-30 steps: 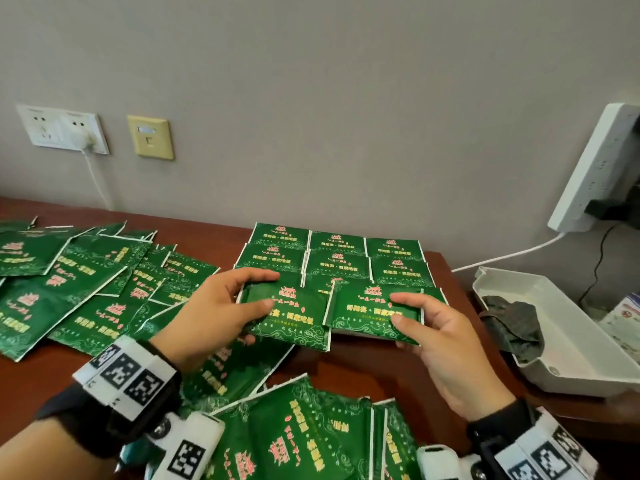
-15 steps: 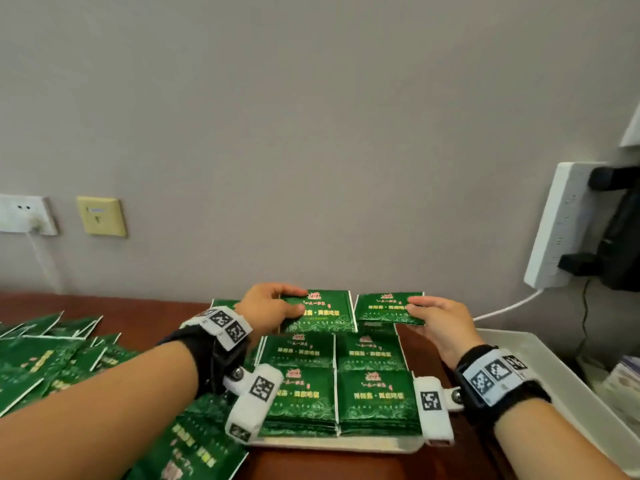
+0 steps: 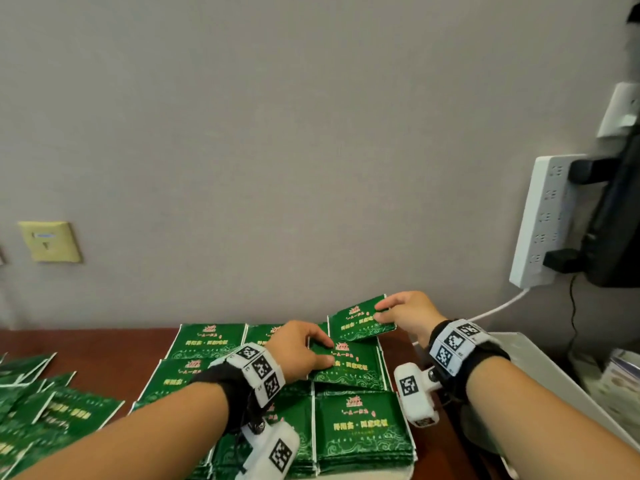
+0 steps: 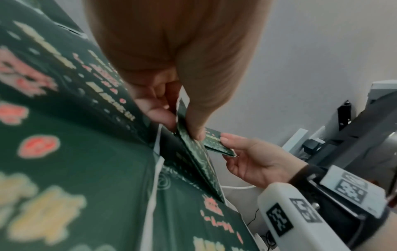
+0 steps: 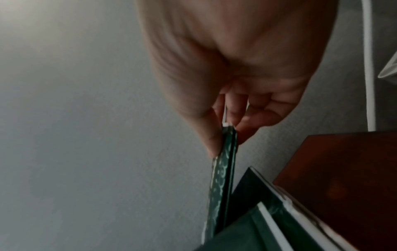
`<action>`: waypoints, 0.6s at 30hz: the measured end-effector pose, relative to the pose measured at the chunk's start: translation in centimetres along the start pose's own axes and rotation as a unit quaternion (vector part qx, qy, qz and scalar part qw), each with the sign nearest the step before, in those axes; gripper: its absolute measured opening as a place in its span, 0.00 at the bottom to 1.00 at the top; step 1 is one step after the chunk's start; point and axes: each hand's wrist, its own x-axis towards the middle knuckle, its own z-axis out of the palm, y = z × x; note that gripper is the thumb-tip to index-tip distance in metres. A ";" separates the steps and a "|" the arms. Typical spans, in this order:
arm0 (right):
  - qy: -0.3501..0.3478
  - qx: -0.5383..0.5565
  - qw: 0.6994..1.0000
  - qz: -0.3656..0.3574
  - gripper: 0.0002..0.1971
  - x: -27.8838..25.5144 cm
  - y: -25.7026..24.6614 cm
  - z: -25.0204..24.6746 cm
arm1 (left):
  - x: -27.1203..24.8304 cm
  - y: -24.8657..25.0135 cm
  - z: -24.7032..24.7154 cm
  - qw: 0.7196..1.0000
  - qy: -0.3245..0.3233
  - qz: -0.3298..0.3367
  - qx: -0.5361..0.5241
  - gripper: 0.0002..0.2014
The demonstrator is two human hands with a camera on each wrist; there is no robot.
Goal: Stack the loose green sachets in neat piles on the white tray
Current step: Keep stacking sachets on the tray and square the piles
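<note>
Since a second ago, both hands have carried their sachets from above the table to the far rows of piles. My left hand [image 3: 298,348] pinches a sachet [image 3: 349,365] tilted over the middle right pile. My right hand [image 3: 412,315] pinches another sachet [image 3: 360,322] raised over the far right pile. Judged step: lowering both. The white tray [image 3: 377,472] holds piles in neat rows. Loose sachets [image 3: 52,414] remain on the table [image 3: 104,358].
</note>
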 end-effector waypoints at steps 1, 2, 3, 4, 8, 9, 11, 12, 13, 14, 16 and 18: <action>-0.011 -0.026 1.000 -0.002 0.09 0.2 0.1 0.2 | 0.1 0.0 0.0 1.000 0.001 -0.001 0.013 0.10; -0.018 -0.050 0.999 -0.003 0.09 0.2 0.1 0.5 | 0.1 0.2 0.1 1.000 -0.002 -0.001 0.029 0.10; -0.024 -0.079 0.997 -0.006 0.09 0.3 0.1 0.7 | 0.1 0.2 0.2 0.999 -0.005 0.000 0.048 0.11; -0.028 -0.111 0.993 -0.012 0.10 0.2 0.1 0.9 | 0.1 0.3 0.2 0.998 -0.007 0.000 0.067 0.11; -0.044 -0.213 0.975 -0.036 0.17 0.0 -0.2 1.1 | -0.1 0.8 0.3 0.982 -0.008 -0.002 0.188 0.16; -0.045 -0.235 0.970 -0.038 0.18 -0.1 -0.3 1.2 | -0.1 0.9 0.3 0.975 -0.007 -0.004 0.222 0.18; -0.053 -0.273 0.960 -0.039 0.21 -0.4 -0.5 1.4 | -0.2 1.0 0.6 0.964 -0.009 -0.001 0.266 0.21; -0.060 -0.284 0.956 -0.040 0.22 -0.5 -0.5 1.6 | -0.2 1.1 0.8 0.960 -0.013 0.006 0.279 0.22; -0.065 -0.290 0.954 -0.042 0.24 -0.6 -0.6 1.7 | -0.1 1.2 1.0 0.957 -0.021 0.011 0.290 0.23; -0.067 -0.296 0.952 -0.046 0.25 -0.7 -0.6 1.9 | -0.1 1.2 1.2 0.953 -0.031 0.015 0.302 0.25; -0.068 -0.312 0.946 -0.057 0.27 -0.9 -0.6 2.1 | -0.1 1.2 1.5 0.945 -0.049 0.017 0.324 0.27; -0.074 -0.328 0.939 -0.067 0.30 -1.0 -0.6 2.2 | -0.2 1.1 1.7 0.941 -0.055 0.017 0.335 0.28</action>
